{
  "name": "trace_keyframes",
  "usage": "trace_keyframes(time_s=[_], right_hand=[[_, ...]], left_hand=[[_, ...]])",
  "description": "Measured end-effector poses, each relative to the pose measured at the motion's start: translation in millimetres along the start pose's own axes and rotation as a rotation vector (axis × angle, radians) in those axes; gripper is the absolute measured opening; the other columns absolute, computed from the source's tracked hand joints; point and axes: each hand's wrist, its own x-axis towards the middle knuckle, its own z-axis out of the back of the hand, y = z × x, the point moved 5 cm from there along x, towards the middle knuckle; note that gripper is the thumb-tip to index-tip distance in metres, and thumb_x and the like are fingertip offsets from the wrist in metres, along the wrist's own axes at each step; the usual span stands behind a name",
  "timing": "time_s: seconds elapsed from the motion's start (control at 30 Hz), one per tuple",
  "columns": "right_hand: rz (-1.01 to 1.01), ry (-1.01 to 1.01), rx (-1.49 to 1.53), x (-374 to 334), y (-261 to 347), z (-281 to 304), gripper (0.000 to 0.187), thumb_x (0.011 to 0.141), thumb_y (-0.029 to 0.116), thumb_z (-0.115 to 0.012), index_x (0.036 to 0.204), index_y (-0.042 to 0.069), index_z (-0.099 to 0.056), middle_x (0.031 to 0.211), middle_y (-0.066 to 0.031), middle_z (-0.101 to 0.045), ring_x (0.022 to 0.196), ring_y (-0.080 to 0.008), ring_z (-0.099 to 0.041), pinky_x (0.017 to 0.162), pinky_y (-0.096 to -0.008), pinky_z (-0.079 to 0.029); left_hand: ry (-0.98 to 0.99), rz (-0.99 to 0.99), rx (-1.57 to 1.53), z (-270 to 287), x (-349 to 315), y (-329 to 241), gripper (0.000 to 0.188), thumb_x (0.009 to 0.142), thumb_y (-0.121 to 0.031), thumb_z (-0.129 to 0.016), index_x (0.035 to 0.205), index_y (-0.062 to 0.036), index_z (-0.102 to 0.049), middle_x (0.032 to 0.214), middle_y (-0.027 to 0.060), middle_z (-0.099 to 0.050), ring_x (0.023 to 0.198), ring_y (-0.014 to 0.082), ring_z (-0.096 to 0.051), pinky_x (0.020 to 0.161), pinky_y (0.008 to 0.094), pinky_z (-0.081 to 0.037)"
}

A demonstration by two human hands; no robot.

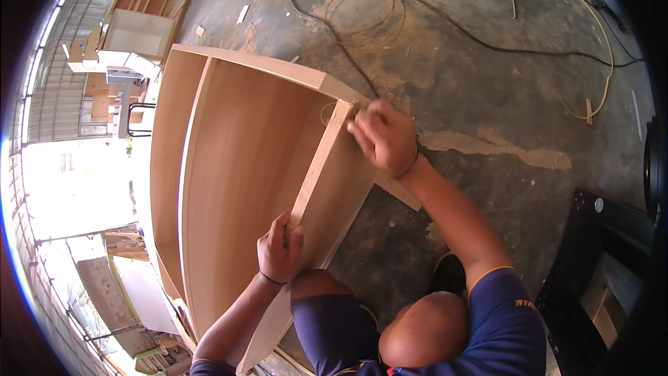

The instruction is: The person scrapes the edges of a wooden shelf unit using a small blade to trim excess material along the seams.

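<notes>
A light wood-grain cabinet carcass (243,132) with open compartments rests tilted in front of me. A pale wooden edge (320,160) of its nearest panel runs between my two hands. My left hand (280,251) is closed around the lower end of that edge, thumb on one side and fingers on the other. At its upper end, by the cabinet's corner, my right hand (386,138) has its fingers curled together. Whatever it may hold is hidden and slightly blurred. A thin curled sliver (325,113) shows beside that corner.
Dark cables (473,38) and a tan hose (609,49) lie across the grey concrete floor (480,90). A black metal frame (584,271) stands at the right. Sawdust and offcuts lie beyond the cabinet; other furniture (142,31) stands far left. My bent knee (320,284) is close to the cabinet.
</notes>
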Motion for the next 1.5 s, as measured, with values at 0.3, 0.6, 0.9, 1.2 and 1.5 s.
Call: trace_keyframes(time_s=[0.3,0.6,0.9,1.2,1.5], right_hand=[[-0.055,0.214,-0.403,33.7,11.0,31.1,0.010,0.085,0.021,-0.070,0.086,0.018,-0.061,0.074,-0.0043,-0.053,0.058,-0.0258,-0.061,0.047,-0.0378,-0.047],[-0.006,0.135,-0.209,11.5,8.9,10.6,0.009,0.087,0.019,-0.066,0.084,0.015,-0.059,0.074,-0.0048,-0.051,0.060,-0.0254,-0.060,0.050,-0.0385,-0.047],[0.049,0.004,-0.063,-2.4,3.2,0.5,0.015,0.082,0.015,-0.072,0.078,0.013,-0.058,0.074,-0.0053,-0.052,0.063,-0.0240,-0.059,0.053,-0.0369,-0.046],[0.120,-0.061,0.039,-7.5,-0.1,-9.0,0.016,0.081,0.013,-0.073,0.082,0.010,-0.058,0.076,-0.0092,-0.054,0.058,-0.0287,-0.058,0.050,-0.0387,-0.045],[0.102,-0.123,0.033,-9.1,-5.7,-11.9,0.017,0.077,0.013,-0.074,0.081,0.009,-0.058,0.079,-0.0091,-0.058,0.059,-0.0302,-0.059,0.051,-0.0385,-0.046]], left_hand=[[-0.025,-0.067,-0.014,-0.2,2.4,-3.4,0.025,0.088,-0.013,-0.062,0.109,0.0002,-0.058,0.074,0.0169,-0.064,0.063,0.0319,-0.066,0.058,0.0372,-0.051],[-0.026,-0.045,-0.020,0.4,2.6,-3.9,0.025,0.087,-0.013,-0.064,0.108,0.0006,-0.059,0.072,0.0167,-0.064,0.061,0.0283,-0.066,0.057,0.0342,-0.050],[-0.004,0.018,-0.036,-0.6,0.9,-0.3,0.029,0.084,-0.014,-0.066,0.110,-0.0002,-0.060,0.080,0.0202,-0.066,0.071,0.0357,-0.068,0.063,0.0381,-0.054],[0.008,0.061,-0.037,1.4,0.2,-0.7,0.028,0.085,-0.013,-0.066,0.110,-0.0003,-0.060,0.082,0.0203,-0.067,0.074,0.0357,-0.069,0.065,0.0376,-0.054],[0.018,0.068,-0.016,1.2,0.5,0.3,0.029,0.085,-0.014,-0.066,0.110,-0.0006,-0.060,0.083,0.0200,-0.067,0.074,0.0347,-0.069,0.065,0.0371,-0.054]])
